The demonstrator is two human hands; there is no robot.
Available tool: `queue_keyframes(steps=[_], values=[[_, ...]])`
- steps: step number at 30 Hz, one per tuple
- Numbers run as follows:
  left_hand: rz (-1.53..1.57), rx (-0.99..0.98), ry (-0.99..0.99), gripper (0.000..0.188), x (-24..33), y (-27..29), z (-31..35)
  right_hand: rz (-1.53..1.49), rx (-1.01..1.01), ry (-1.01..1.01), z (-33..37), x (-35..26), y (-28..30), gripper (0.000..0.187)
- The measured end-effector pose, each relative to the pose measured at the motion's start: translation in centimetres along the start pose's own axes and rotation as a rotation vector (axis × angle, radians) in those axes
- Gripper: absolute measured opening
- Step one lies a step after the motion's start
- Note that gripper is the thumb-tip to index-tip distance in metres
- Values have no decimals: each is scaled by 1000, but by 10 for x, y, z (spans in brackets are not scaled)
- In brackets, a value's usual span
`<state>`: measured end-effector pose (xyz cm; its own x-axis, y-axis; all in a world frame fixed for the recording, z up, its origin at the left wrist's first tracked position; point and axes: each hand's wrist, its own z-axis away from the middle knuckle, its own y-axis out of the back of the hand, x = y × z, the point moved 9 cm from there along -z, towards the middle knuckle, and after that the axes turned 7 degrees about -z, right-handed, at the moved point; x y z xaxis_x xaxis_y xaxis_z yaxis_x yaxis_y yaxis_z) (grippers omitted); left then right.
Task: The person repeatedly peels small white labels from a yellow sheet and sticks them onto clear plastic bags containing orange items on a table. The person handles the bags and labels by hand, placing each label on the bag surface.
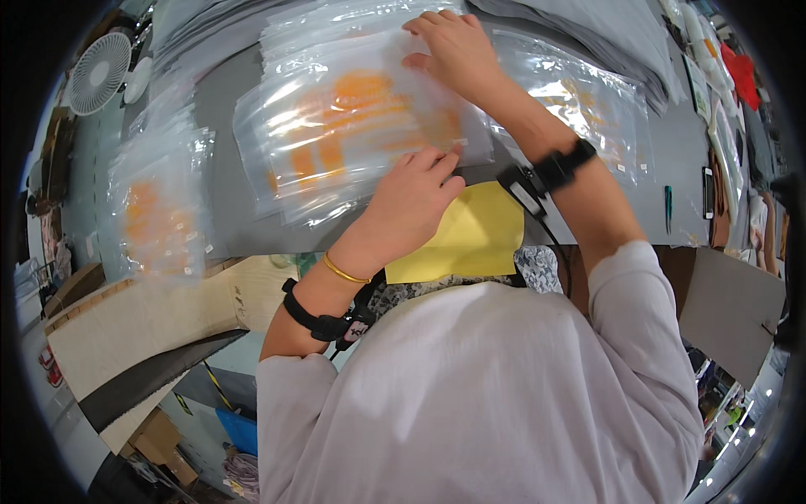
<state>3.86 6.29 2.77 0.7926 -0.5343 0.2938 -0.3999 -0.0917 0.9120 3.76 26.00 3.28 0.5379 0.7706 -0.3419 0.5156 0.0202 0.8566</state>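
A stack of clear plastic bags [336, 143] with orange print lies on the grey table in front of me. My left hand [411, 197] rests at the near edge of the top bag. Its bent fingertips press beside a small white sticker at the bag's near right corner, and the thumb stands apart from them. Farther off, my right hand [453, 55] is over the far right part of the same bag, fingers spread and thumb apart. A yellow sheet [478, 235] lies at the table's near edge, partly under my left hand.
More printed plastic bags lie in piles at left [159, 210] and right [579, 105], some with small white stickers. Folded grey cloth [579, 29] lies along the far side. A white fan [99, 74] stands far left. Dark green tweezers [668, 208] lie on the right.
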Motion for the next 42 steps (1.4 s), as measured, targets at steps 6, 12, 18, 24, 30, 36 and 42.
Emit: queue_keyframes(steps=[6, 12, 18, 24, 30, 36, 42], values=[[0, 72, 41, 11, -9, 24, 22, 31, -46, 143, -24, -30, -45, 23], [107, -208, 324, 13, -27, 22, 42, -90, 124, 194, -18, -65, 38, 18], [620, -270, 648, 26, -67, 19, 54, -94, -83, -157, 6, 74, 126, 24], [1000, -283, 832, 26, -60, -3, 44, 457, 76, 37, 64, 143, 154, 24], [1067, -255, 863, 24, -51, -11, 20, -482, 69, 123, 136, -14, 122, 16], [1139, -265, 856, 24, -32, -7, 10, -517, 66, -109, 166, -62, 86, 18], [1060, -305, 661, 25, -30, 3, 12, -983, -86, -553, 170, -49, 56, 22]])
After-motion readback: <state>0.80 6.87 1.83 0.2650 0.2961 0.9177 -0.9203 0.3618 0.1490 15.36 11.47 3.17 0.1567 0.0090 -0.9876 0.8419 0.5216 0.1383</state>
